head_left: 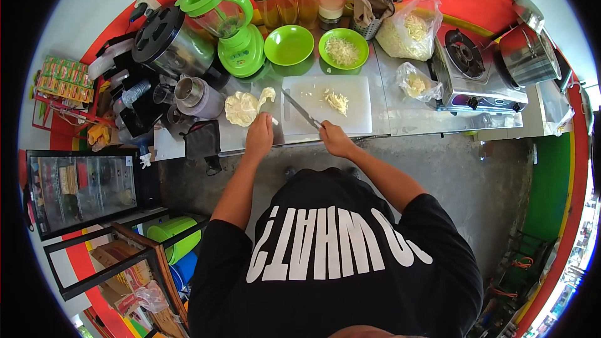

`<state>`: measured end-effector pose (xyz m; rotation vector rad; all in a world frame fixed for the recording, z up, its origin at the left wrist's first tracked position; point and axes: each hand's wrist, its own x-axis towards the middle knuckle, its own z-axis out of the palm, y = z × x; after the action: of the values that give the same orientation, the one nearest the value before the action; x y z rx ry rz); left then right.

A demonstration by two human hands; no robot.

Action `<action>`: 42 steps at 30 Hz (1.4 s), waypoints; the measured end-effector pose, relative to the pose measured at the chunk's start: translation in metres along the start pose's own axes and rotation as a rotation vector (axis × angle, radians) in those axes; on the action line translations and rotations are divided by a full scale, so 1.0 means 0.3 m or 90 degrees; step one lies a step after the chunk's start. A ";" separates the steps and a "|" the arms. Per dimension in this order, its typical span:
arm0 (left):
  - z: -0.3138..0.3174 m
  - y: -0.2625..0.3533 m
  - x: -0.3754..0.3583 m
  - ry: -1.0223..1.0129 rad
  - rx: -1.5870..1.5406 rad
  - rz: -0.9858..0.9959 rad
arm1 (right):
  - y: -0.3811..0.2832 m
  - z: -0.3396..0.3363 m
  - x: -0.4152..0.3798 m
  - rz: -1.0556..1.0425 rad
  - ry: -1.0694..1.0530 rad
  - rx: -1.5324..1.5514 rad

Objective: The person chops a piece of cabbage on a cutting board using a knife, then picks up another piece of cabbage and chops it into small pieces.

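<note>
My right hand (336, 138) is wrapped round the handle of a kitchen knife (302, 110), its blade slanting up and left over the white cutting board (357, 122). On the board lies a small heap of pale chopped cabbage (336, 102). Left of the board, my left hand (260, 136) is closed on a pale cabbage piece (267, 96); the fingertips are partly hidden. Beside that hand, a cut cabbage head (240, 109) rests on the metal counter (380, 109). Behind the board stand a green bowl (361, 62) of shredded pale food and another green bowl (288, 45).
A green blender (241, 50), a steel-and-grey jug (199, 97) and pump bottles (287, 3) line the counter's back and left. On the right are a bag of shreds (410, 32), a smaller bag (416, 81), a gas stove (466, 56) and a steel pot (529, 56).
</note>
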<state>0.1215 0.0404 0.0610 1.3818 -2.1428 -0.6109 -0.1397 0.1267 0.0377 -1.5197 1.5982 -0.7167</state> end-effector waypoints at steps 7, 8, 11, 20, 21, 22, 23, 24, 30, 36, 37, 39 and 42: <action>-0.026 -0.077 -0.068 -0.064 -0.018 -0.009 | 0.114 -0.010 0.006 0.127 0.097 0.073; -0.021 -0.073 -0.068 -0.070 -0.025 -0.017 | 0.141 -0.032 -0.013 0.172 0.112 0.118; 0.003 -0.042 -0.052 -0.080 -0.065 0.001 | 0.208 -0.101 -0.088 0.171 0.151 0.074; 0.202 0.098 0.101 -0.209 -0.282 -0.003 | 0.012 -0.220 -0.213 0.159 0.153 -0.036; 0.227 0.106 0.117 -0.264 -0.364 -0.051 | 0.021 -0.212 -0.215 0.160 0.153 -0.037; 0.246 0.112 0.129 -0.264 -0.365 -0.051 | 0.034 -0.201 -0.216 0.131 0.157 -0.053; 0.265 0.117 0.140 -0.264 -0.370 -0.057 | 0.046 -0.194 -0.216 0.102 0.163 -0.069; 0.281 0.118 0.148 -0.265 -0.375 -0.063 | 0.056 -0.189 -0.216 0.104 0.165 -0.069; 0.310 0.119 0.167 -0.228 -0.307 -0.020 | 0.044 -0.175 -0.228 0.047 0.112 -0.179; 0.307 0.152 0.157 -0.154 -0.169 0.016 | -0.083 -0.201 -0.178 0.133 -0.026 -0.374; 0.300 0.157 0.151 -0.158 -0.168 0.016 | -0.090 -0.204 -0.171 0.108 -0.025 -0.425; 0.279 0.160 0.136 -0.057 -0.072 0.153 | -0.117 -0.210 -0.167 0.085 -0.026 -0.471; 0.273 0.137 0.134 -0.065 -0.100 0.174 | -0.189 -0.235 -0.159 0.036 -0.010 -0.550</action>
<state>0.0272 0.0267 0.0308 0.9731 -2.2580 -0.7349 -0.1712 0.1584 0.1298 -2.0328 2.0568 0.0671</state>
